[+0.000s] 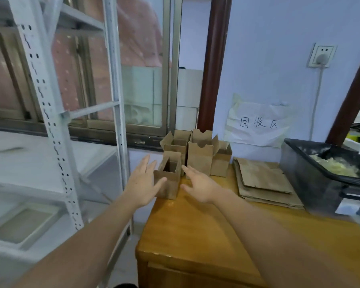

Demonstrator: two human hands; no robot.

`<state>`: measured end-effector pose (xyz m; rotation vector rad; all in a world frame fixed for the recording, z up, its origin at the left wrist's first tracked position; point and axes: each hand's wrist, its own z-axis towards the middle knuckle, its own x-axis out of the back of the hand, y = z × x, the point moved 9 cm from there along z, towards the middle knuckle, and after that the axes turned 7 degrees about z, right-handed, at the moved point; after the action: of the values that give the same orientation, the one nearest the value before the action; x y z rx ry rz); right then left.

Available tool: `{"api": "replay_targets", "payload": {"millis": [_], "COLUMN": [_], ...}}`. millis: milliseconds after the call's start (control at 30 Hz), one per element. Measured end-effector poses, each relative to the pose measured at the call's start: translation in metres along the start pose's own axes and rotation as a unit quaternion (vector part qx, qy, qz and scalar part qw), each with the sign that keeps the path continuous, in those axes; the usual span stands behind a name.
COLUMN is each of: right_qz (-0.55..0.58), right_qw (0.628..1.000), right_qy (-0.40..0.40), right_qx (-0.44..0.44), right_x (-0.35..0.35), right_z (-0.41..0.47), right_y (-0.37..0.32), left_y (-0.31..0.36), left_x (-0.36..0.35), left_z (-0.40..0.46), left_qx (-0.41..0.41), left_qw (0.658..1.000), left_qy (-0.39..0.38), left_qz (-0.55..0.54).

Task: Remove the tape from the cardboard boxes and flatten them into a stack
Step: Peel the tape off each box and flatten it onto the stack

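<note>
A small open cardboard box [168, 187] stands upright at the far left edge of the wooden table [195, 235]. My left hand [142, 180] is open at its left side, thumb touching the box front. My right hand [197, 185] is open just right of the box, fingers spread, a small gap from it. Behind stand more open boxes: a tall one [200, 157], one at the back left [176, 143], one on the right [221, 161]. A stack of flattened cardboard [264, 181] lies to the right.
A black bin [312, 175] holding pale crumpled tape sits at the table's right end. A white metal shelving rack [56, 129] stands left of the table. A window, a brown post and a wall with a handwritten paper sign [258, 122] are behind.
</note>
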<state>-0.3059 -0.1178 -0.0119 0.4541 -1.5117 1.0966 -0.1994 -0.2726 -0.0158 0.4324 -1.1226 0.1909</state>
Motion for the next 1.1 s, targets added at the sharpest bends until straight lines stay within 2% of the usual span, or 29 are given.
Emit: {"api": "replay_targets", "payload": {"millis": [100,233,433,700,867,1100], "right_qz": [0.04,0.086,0.171,0.195,0.23,0.267], "right_qw": [0.999,0.996,0.985,0.974,0.959,0.95], "right_qy": [-0.014,-0.012,0.034,0.109,0.152,0.143], "right_qx": [0.004,0.013,-0.003,-0.031,-0.064,-0.08], "right_x": [-0.019,-0.035,-0.035,-0.018,0.001,0.023], "right_z": [0.012,0.016,-0.004,-0.096,-0.164,-0.215], "right_y": [-0.01,-0.017,-0.004,0.041,0.073,0.095], "left_y": [-0.018,-0.005,0.03,0.11,0.173,0.215], "left_x": [-0.022,-0.036,-0.04,-0.055,-0.067,-0.058], "left_z": [-0.004,-0.011,-0.033,-0.081,-0.101,-0.121], "left_qx": [0.035,0.036,0.028,-0.001,-0.036,-0.082], "left_qw": [0.997,0.98,0.959,0.951,0.944,0.94], "left_qy": [-0.043,-0.082,-0.071,-0.068,-0.101,-0.094], "left_qz": [-0.059,-0.178,-0.274,-0.301,-0.312,-0.319]}}
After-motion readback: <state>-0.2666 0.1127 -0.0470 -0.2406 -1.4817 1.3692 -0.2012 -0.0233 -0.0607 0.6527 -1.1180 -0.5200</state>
